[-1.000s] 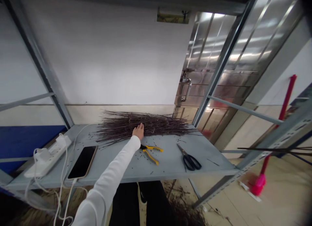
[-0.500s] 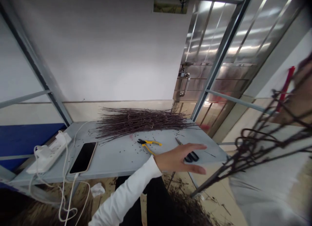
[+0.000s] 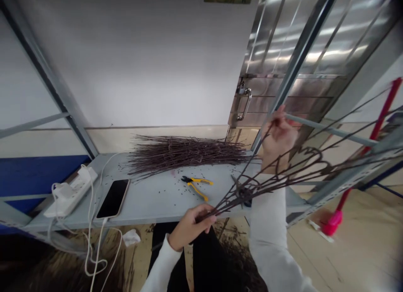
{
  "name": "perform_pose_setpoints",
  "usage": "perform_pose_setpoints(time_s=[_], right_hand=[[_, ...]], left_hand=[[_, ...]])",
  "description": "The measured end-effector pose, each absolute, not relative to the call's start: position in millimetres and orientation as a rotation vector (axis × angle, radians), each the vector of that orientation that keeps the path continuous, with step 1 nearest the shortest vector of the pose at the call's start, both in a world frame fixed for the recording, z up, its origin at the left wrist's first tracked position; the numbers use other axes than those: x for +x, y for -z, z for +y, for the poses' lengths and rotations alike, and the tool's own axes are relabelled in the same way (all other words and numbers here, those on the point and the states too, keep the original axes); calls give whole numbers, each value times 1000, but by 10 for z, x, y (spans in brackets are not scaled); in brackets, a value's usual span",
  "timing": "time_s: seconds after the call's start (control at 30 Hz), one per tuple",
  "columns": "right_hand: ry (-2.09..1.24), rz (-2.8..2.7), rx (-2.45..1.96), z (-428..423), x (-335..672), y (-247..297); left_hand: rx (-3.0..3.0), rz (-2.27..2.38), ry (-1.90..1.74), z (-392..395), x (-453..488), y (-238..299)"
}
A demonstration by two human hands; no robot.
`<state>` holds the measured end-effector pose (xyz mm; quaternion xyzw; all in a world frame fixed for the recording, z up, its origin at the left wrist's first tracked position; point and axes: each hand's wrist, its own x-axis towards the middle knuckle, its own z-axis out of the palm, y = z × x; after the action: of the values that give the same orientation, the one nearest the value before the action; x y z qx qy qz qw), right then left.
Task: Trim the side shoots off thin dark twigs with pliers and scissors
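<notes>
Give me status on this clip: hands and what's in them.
Left hand low, right hand high, both gripping bunch of dark twigs. Scissors partly behind twigs. Metal shelf upright beside right hand.

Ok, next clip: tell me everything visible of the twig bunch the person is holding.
The twig bunch is thin, bare, dark reddish-brown wood, some stems curving into loops. It spans the view diagonally above the grey metal shelf, its gathered ends in the left hand, while the right hand pinches a stem higher up.
</notes>
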<state>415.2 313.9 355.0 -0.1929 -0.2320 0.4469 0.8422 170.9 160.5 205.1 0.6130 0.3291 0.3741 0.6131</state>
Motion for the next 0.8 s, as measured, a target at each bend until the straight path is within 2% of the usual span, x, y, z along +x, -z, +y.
perform_pose_setpoints(time_s=[0.1, 0.23, 0.37, 0.47, 0.7, 0.8], right_hand=[[-966, -602, -460, 3184, 4009, -3268], [-1140, -842, -679, 3097, 3933, -2585], [-1264, -762, -873, 2695, 3908, -1869], [-1297, -746, -916, 2228, 3810, -1528], [-1525, -734, -894, 1403, 3491, -1455], [-1482, -881, -942, 1290, 3359, -1570]], left_hand=[[1369, 854, -828, 1505, 1532, -2003], [1311, 937, -878, 1392, 1411, -1975], [1155, 796, -909, 1378, 1416, -1957], [1003, 743, -966, 1423, 1499, -1943], [851, 775, -1237, 1459, 1715, -1990], [800, 766, -1280, 1471, 1744, -1977]])
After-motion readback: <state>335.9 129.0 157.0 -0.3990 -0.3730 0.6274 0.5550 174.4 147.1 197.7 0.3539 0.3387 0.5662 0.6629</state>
